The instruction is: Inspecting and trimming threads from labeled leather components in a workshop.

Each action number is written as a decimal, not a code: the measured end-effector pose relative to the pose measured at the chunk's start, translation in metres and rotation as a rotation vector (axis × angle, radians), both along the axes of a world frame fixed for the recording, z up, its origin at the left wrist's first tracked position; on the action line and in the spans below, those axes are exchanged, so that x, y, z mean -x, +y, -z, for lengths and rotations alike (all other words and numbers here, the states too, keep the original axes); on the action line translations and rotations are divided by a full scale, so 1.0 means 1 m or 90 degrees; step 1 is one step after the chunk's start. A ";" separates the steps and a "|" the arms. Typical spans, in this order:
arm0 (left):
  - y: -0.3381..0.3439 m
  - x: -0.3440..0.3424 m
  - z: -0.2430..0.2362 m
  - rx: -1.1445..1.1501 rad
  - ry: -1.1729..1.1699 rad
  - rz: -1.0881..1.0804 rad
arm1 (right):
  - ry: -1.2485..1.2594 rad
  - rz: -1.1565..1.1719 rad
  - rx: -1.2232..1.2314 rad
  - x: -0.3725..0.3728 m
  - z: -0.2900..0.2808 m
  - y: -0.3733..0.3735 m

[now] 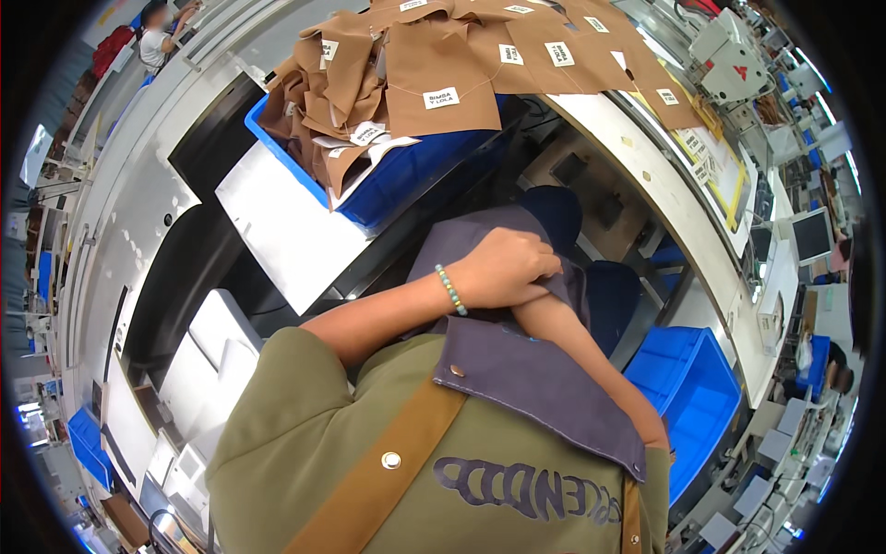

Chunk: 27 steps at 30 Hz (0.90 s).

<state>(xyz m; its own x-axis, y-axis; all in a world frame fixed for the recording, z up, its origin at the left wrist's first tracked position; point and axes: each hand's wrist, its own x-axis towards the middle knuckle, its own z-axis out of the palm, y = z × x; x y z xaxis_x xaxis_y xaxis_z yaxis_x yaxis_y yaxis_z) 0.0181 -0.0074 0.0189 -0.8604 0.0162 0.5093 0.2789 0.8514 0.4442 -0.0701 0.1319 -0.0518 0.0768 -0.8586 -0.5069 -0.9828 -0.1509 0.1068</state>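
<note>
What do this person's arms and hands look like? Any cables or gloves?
No cables or gloves show. The left hand is bare, with a beaded bracelet in pale blue-green and yellow at the wrist; an olive-green sleeve ends near that elbow. The right forearm is bare too; the right hand is hidden.

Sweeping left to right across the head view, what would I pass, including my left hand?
Small blue bin → white panel → beaded bracelet → left hand → open blue crate → dark-screened monitor.
</note>
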 end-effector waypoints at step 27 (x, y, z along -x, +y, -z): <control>-0.075 0.020 0.046 -0.268 -0.152 0.082 | -1.073 0.609 0.644 0.015 -0.066 -0.019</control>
